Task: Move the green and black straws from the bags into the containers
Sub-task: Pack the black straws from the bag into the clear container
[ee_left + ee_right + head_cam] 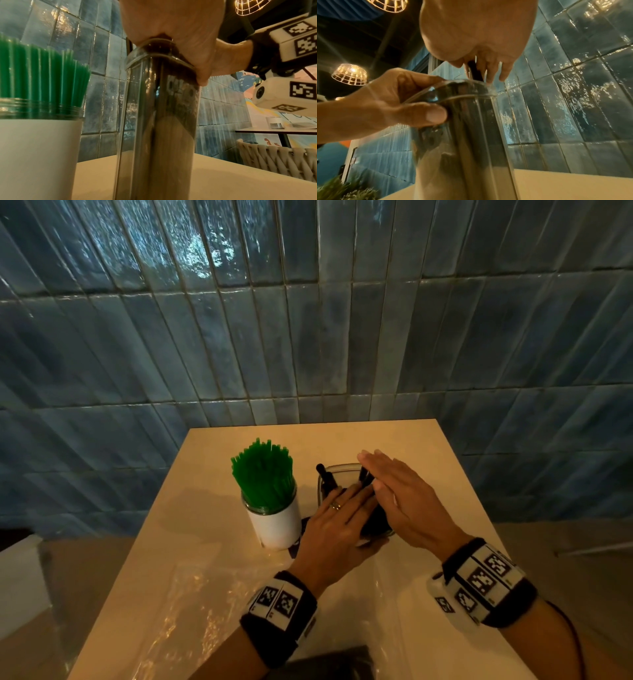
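Note:
Green straws (263, 474) stand bunched in a white-labelled jar (275, 523) left of centre on the table; the left wrist view shows the green straws (42, 75) in the same jar (37, 148). Right of the jar stands a clear glass container (334, 470) holding black straws (323, 475). My left hand (356, 501) lies over the container's near rim, thumb (433, 115) pressed on the glass wall (471, 135). My right hand (383, 477) is flat, its straight fingers (503, 73) on the tops of the black straws (474, 70). Most straw tops are hidden under both hands.
Crumpled clear plastic bags (191, 604) lie on the near part of the cream table (445, 508). A blue tiled wall (308, 337) rises just behind the table. A dark object (329, 662) sits at the near edge. Another table (274, 130) and a woven chair (274, 155) stand to the right.

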`<state>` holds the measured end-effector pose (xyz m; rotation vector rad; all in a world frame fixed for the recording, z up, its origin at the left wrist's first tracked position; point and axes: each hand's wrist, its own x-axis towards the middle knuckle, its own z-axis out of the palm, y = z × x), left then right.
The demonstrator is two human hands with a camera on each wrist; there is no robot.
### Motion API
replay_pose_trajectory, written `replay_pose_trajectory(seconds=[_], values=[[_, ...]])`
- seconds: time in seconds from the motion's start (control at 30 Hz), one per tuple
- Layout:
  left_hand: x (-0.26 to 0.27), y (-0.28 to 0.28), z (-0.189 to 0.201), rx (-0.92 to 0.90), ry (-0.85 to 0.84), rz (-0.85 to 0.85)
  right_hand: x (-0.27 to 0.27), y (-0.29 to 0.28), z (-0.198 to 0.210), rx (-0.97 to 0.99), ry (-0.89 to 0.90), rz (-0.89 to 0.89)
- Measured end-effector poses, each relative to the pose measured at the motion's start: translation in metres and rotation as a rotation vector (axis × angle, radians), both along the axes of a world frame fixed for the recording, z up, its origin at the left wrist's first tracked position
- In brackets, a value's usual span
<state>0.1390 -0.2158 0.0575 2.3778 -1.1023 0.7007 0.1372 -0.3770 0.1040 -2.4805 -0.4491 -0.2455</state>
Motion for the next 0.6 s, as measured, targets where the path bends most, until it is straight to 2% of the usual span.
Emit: replay_pose_trajectory(seconds=[0.1, 0.23, 0.4, 0.5, 0.6], values=[[0.007, -0.002, 0.001, 0.050, 0.051, 0.032, 0.015, -0.005, -0.007, -0.132, 0.075, 0.012], [0.016, 0.003, 0.007, 0.032, 0.101, 0.051, 0.032, -0.006, -0.004, -0.124, 0.163, 0.028], [0.030, 0.014, 0.025, -0.097, 0.190, 0.310, 0.041, -0.006, -0.005, -0.196, 0.207, 0.037], [0.049, 0.018, 0.041, 0.028, 0.304, 0.287, 0.045, -0.005, -0.002, -0.252, 0.217, 0.035], [0.062, 0.014, 0.054, 0.216, 0.433, 0.225, 0.042, -0.006, -0.004, -0.153, 0.186, -0.018]])
